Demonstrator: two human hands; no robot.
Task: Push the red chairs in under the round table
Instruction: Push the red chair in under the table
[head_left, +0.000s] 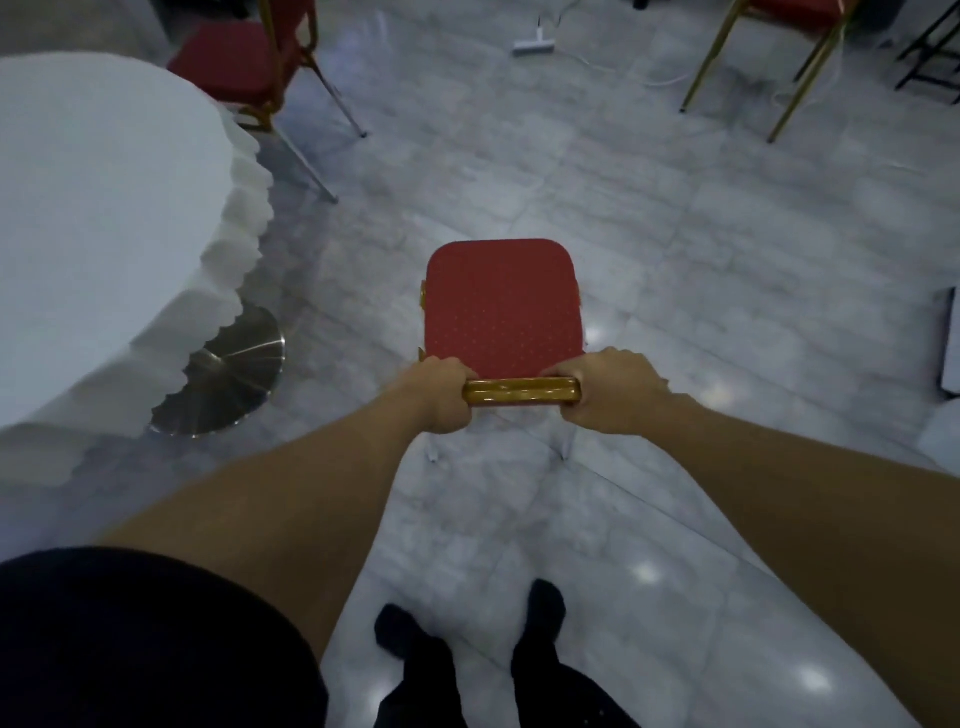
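Head view: both hands grip the top rail of a red chair on a glossy grey marble floor.

The chair (501, 306) has a rounded-square padded seat in dotted red cloth and a shiny gold metal frame. The left hand (441, 397) and right hand (615, 395) each have their fingers (563, 370) curled tight around the ends of the rail. The chair stands well apart from the round worktop (104, 218), draped in white scalloped cloth over a brushed steel base (234, 384).
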